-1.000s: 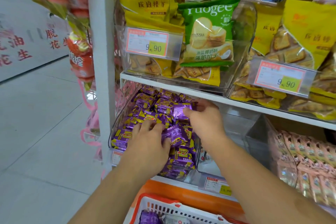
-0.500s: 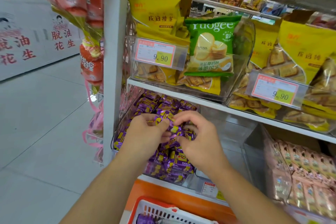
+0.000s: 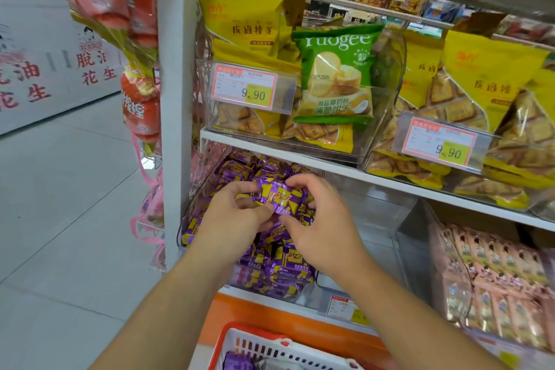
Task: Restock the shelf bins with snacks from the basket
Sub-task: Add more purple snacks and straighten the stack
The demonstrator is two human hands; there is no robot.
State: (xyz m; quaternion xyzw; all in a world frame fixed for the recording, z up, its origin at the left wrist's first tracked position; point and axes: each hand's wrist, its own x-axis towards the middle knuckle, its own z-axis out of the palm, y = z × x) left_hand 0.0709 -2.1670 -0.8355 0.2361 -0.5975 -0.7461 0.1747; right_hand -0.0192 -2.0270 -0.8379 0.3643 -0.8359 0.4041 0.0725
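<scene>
Glossy foil snack packets [image 3: 277, 197]; clear plastic bin [image 3: 375, 219]

Two bare hands meet over a clear shelf bin [image 3: 192, 213] heaped with purple snack packets. The left hand [image 3: 231, 219] and right hand [image 3: 318, 225] pinch one purple-and-yellow packet [image 3: 277, 197] between their fingertips. Below the wrists sits a red-rimmed white basket [image 3: 255, 345].

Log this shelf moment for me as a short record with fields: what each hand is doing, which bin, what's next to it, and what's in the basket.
left hand: left hand pinches purple snack packet
right hand: right hand grips the same packet's right side
bin: clear bin heaped with purple packets, lower shelf
neighbour bin: pink packets to the right
shelf above: yellow biscuit bags, one green bag
basket: red-rimmed basket below, a purple packet visible inside
</scene>
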